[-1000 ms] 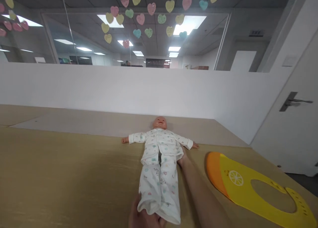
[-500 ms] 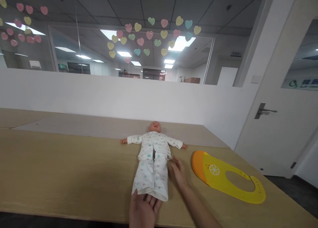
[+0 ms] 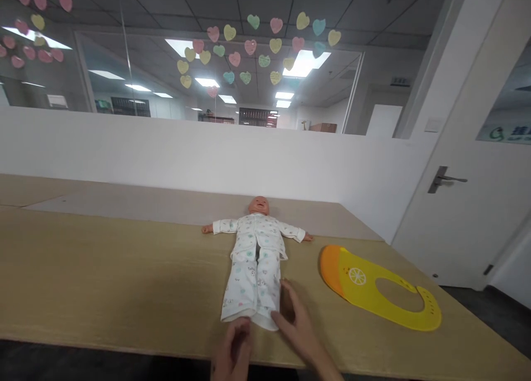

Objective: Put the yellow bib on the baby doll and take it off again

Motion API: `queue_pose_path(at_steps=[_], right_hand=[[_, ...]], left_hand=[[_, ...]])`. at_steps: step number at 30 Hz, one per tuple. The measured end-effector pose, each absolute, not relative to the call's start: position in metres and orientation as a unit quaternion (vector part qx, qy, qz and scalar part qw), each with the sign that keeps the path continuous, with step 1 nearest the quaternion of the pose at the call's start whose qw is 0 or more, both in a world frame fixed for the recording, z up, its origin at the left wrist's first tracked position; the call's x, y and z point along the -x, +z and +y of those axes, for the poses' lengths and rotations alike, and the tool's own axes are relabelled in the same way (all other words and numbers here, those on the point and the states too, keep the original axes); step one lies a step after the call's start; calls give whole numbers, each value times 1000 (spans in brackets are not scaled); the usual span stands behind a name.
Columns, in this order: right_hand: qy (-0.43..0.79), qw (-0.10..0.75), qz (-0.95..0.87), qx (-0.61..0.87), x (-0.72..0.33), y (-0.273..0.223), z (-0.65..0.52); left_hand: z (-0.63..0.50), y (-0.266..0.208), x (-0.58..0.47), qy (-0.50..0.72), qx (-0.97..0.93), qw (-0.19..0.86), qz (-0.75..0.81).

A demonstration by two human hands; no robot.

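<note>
A baby doll (image 3: pixel 259 205) lies face up on the table, arms spread, in a white printed top (image 3: pixel 255 234) and matching pants (image 3: pixel 244 287). My left hand (image 3: pixel 233 349) is at the near end of the pants, fingers curled together at the hem of the leg on the left. Beside the other leg is my right hand (image 3: pixel 299 332), fingers apart, its thumb against the cuff and its index finger along the outer side of the leg. The doll's feet do not show.
A yellow and orange bib (image 3: pixel 369 295) lies on the wooden table (image 3: pixel 124 281) right of the doll. Behind the table stands a white wall (image 3: pixel 186 160) with glass above it. At the right is a door with a metal handle (image 3: pixel 446 179).
My left hand has drawn back from under the pants' hem and its fingers have curled. My right hand has come down from the hip to the lower leg.
</note>
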State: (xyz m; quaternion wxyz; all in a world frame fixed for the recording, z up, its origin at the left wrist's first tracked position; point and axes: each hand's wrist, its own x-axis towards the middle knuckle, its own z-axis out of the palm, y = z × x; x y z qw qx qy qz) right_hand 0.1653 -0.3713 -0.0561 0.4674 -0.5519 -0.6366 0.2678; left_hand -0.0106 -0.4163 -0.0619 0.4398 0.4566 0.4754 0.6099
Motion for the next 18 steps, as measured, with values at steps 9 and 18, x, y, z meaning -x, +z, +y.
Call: queue_pose_path(at_steps=[9, 18], right_hand=[[174, 383, -694, 585, -154, -53, -381], [134, 426, -655, 610, -157, -63, -379]], left_hand=[[-391, -70, 22, 440, -749, 59, 492], [-394, -55, 22, 295, -824, -9, 484]])
